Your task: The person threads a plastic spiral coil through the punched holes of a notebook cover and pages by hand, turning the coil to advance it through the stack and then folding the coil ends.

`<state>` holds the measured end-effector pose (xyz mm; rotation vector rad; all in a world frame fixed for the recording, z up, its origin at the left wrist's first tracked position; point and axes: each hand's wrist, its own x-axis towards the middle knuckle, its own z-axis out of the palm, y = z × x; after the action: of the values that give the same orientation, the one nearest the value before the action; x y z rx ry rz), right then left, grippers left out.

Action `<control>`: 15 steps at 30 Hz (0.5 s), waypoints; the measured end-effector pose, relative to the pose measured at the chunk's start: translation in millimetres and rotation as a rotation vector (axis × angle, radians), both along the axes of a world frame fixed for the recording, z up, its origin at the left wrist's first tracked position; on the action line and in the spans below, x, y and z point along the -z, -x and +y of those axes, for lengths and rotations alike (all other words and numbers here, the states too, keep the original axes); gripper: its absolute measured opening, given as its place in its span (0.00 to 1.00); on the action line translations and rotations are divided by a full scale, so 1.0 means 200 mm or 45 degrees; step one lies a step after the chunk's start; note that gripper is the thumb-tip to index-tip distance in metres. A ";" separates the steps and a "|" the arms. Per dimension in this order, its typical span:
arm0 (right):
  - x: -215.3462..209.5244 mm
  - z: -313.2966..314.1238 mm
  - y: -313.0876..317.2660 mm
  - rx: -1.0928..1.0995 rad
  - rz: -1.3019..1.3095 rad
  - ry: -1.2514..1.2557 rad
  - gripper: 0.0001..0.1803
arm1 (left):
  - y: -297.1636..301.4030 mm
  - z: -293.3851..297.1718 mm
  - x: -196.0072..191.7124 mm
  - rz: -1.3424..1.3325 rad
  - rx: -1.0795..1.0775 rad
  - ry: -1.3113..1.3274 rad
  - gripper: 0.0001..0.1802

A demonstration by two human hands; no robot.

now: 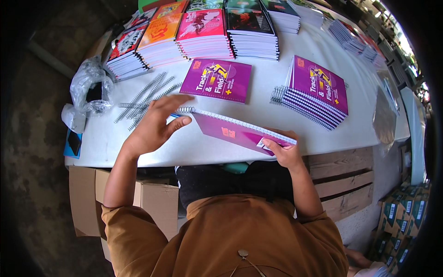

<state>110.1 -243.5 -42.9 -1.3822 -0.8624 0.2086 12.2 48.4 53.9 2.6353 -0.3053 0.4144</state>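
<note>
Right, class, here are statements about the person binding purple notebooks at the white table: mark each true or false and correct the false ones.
1. The right hand grips the near corner of the purple notebook. True.
2. The left hand rests on the bound stack of purple notebooks. False: it is at the notebook's coil end, beside the loose spiral coils.
3. A single purple cover lies flat on the table. True.
4. The loose coils lie to the person's right. False: they lie left.
</note>
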 end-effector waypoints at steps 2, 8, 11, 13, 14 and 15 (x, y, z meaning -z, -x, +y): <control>-0.01 -0.01 -0.01 -0.027 -0.138 0.083 0.14 | 0.01 0.00 -0.03 0.162 -0.049 -0.053 0.19; 0.00 0.02 -0.01 -0.025 -0.361 0.027 0.19 | 0.01 -0.11 -0.06 -0.151 -0.168 -0.461 0.17; 0.02 0.02 0.00 -0.030 -0.392 0.000 0.24 | 0.01 -0.07 -0.07 0.051 -0.104 -0.477 0.21; 0.03 0.04 0.02 0.047 -0.504 -0.008 0.24 | 0.00 -0.10 0.01 -0.101 -0.192 -0.663 0.34; 0.04 0.04 0.04 0.082 -0.487 0.010 0.23 | -0.02 -0.13 0.08 -0.411 -0.350 -0.678 0.43; 0.03 0.05 0.05 0.084 -0.484 0.009 0.23 | -0.02 -0.13 0.17 -0.721 -0.506 -0.684 0.53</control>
<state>99.7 -234.1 -49.5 -1.4791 -1.1268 -0.1070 16.7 21.9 19.4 3.0451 -0.0590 1.3906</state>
